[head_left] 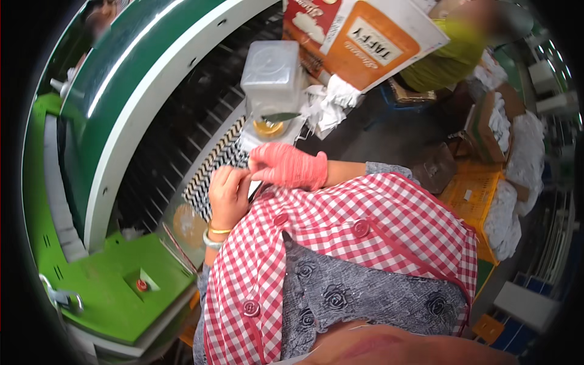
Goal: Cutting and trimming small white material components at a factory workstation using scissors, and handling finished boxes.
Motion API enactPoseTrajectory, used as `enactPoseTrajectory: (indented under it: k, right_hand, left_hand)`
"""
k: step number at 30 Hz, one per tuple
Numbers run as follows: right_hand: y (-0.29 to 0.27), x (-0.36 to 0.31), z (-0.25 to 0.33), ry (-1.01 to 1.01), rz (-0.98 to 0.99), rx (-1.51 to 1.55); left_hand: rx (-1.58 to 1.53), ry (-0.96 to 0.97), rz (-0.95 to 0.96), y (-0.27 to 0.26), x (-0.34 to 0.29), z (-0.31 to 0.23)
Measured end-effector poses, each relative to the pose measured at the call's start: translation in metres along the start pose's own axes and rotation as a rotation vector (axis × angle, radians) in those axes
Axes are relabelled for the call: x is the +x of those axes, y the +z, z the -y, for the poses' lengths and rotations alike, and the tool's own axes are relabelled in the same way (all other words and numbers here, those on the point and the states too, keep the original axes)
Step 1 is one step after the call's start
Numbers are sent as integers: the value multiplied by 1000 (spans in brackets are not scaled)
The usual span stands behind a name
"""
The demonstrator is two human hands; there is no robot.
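Note:
My left hand (228, 193), bare and with two bangles on the wrist, is closed, its fingertips drawn together in front of my checked apron (340, 213). My right hand (291, 165) wears a coral knitted glove and is also closed, pressed up against the fingers of the left. Something small and whitish (254, 187) shows between the two; what it is, I cannot make out. Just beyond them lie a yellow ring-shaped thing (267, 128) and a dark green pointed thing (281, 116). Under the hands runs a black-and-white zigzag surface (213, 161).
A translucent plastic container (272, 70) stands past the hands, next to crumpled white material (333, 100) and a printed carton (374, 45). A curved green-and-white machine edge (115, 146) fills the left. Yellow crates (471, 191) and a person in a yellow-green top (453, 55) are at right.

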State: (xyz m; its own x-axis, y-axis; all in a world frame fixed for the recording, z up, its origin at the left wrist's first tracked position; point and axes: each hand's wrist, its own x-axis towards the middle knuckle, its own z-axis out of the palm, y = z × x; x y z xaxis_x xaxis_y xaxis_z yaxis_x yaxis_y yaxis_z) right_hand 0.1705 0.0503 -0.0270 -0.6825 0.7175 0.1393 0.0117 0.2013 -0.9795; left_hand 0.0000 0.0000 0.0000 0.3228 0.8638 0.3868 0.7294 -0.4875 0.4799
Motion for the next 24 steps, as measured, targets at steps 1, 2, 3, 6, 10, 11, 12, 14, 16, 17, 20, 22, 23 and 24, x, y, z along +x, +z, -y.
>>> enactPoseTrajectory:
  k: [1,2,3,6,10,11,12,14,16,17,20,22,23,24]
  right_hand:
    - [-11,-6,12,11,17,31]
    - [-22,-12,22,11,18,60]
    - [-25,-17,25,-2,23,79]
    - [-35,-31,42,20,47,199]
    - [-47,-44,67,47,106,220]
    - [-48,-47,70,54,107,241]
    - [-47,-50,74,34,107,265]
    - [-48,-57,87,32,116,297]
    - [-46,-64,89,56,102,308]
    - [-47,-66,90,83,90,321]
    - [-46,-66,83,145,84,410]
    - [-45,-63,76,173,72,466]
    - [-45,-61,73,171,67,462]
    - [-45,-61,72,172,67,457]
  left_hand:
    - [-18,-21,-3,-3,9,-13]
    - [-13,-36,12,-5,18,-25]
    - [-21,-44,0,-7,19,-35]
    - [-111,-90,12,-11,25,-52]
    - [-323,-242,35,-16,27,-72]
    - [-389,-260,54,-16,27,-76]
    - [-555,-360,41,-17,23,-80]
    - [-902,-561,10,-23,20,-95]
    - [-977,-665,-83,-20,17,-102]
    - [-1020,-688,-124,-20,16,-104]
    - [-1135,-559,-119,-15,14,-92]
    - [-1198,-611,-113,-11,11,-80]
    - [-1262,-663,-110,-9,11,-76]
    - [-1287,-647,-95,-8,10,-75]
